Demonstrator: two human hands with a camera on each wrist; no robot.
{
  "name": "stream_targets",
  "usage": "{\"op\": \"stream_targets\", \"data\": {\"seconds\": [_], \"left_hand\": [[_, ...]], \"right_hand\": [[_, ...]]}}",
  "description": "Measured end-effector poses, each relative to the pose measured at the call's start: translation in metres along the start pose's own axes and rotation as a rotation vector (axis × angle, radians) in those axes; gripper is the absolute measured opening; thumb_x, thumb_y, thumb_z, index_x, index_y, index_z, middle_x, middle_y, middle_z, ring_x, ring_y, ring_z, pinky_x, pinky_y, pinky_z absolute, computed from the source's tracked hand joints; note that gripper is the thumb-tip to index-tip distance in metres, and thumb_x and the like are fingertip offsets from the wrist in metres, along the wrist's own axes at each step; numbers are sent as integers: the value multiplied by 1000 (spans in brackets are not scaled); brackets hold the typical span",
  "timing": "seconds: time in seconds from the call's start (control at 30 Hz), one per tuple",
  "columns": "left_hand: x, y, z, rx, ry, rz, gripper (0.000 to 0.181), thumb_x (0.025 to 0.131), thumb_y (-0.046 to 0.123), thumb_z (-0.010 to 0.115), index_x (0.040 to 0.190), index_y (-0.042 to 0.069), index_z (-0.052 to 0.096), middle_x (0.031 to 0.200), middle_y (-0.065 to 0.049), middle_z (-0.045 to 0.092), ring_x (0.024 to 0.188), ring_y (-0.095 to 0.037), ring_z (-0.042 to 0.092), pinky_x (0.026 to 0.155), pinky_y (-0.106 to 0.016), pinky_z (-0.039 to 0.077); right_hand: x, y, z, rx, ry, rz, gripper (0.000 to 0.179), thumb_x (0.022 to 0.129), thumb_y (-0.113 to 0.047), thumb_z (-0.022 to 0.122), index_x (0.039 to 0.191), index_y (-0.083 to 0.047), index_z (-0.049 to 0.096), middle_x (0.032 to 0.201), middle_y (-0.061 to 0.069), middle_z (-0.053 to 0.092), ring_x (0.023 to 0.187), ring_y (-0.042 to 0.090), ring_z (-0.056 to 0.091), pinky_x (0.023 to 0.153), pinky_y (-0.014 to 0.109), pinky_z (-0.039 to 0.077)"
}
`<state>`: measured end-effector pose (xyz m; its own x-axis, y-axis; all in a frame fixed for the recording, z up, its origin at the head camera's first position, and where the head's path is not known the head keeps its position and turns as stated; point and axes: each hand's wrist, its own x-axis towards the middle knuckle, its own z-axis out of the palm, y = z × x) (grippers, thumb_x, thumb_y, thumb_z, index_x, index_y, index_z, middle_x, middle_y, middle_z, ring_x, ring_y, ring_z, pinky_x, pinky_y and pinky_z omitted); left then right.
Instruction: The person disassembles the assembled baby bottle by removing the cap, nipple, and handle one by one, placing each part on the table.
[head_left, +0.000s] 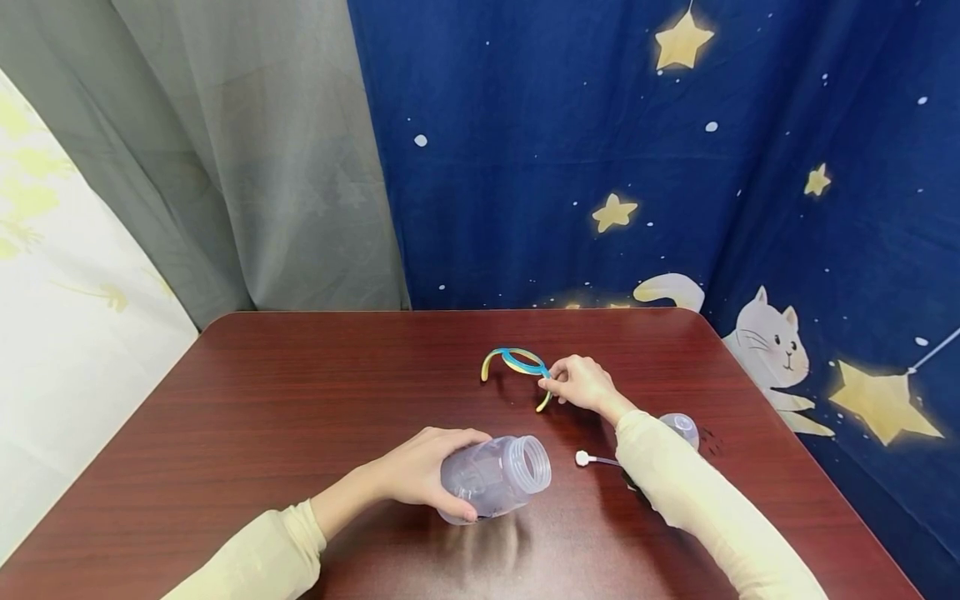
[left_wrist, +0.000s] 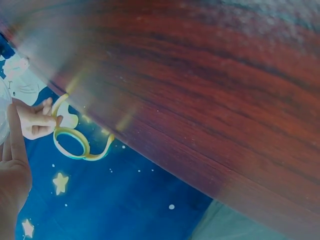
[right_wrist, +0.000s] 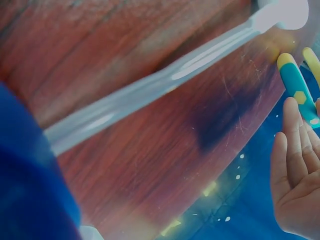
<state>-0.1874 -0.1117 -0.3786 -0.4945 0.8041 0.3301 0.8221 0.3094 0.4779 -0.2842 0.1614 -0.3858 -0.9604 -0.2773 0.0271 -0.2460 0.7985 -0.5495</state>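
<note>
My left hand (head_left: 429,468) grips a clear wide-mouthed plastic bottle (head_left: 480,479) around its body. The bottle lies tilted low over the table, its open threaded mouth facing right. Farther back, my right hand (head_left: 583,385) pinches one side of a blue and yellow bottle handle (head_left: 523,362), a ring with two curved arms. In the left wrist view the ring of the handle (left_wrist: 59,145) shows in full, with the right fingers at one arm. The right wrist view has the right hand (right_wrist: 302,170) with its fingertips on the blue and yellow arm.
A translucent straw (right_wrist: 160,92) with a white knob end (head_left: 582,458) lies near the right forearm, which partly hides it. Beyond that sleeve is a clear dome-shaped cap (head_left: 681,425). A dark blue object (right_wrist: 30,170) fills the right wrist view's left edge. Curtains stand behind the brown table (head_left: 337,367).
</note>
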Motion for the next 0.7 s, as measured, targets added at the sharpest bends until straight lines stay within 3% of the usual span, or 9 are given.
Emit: {"op": "stream_targets", "data": {"seconds": [0.7], "left_hand": [[-1, 1, 1, -14, 0, -3, 71, 64, 52, 70, 119, 13, 48, 104, 7, 56, 87, -2, 53, 71, -19, 42]], "right_hand": [[1, 8, 3, 173, -65, 43, 22, 82, -25, 62, 84, -3, 66, 61, 5, 63, 55, 16, 61, 64, 30, 42]]}}
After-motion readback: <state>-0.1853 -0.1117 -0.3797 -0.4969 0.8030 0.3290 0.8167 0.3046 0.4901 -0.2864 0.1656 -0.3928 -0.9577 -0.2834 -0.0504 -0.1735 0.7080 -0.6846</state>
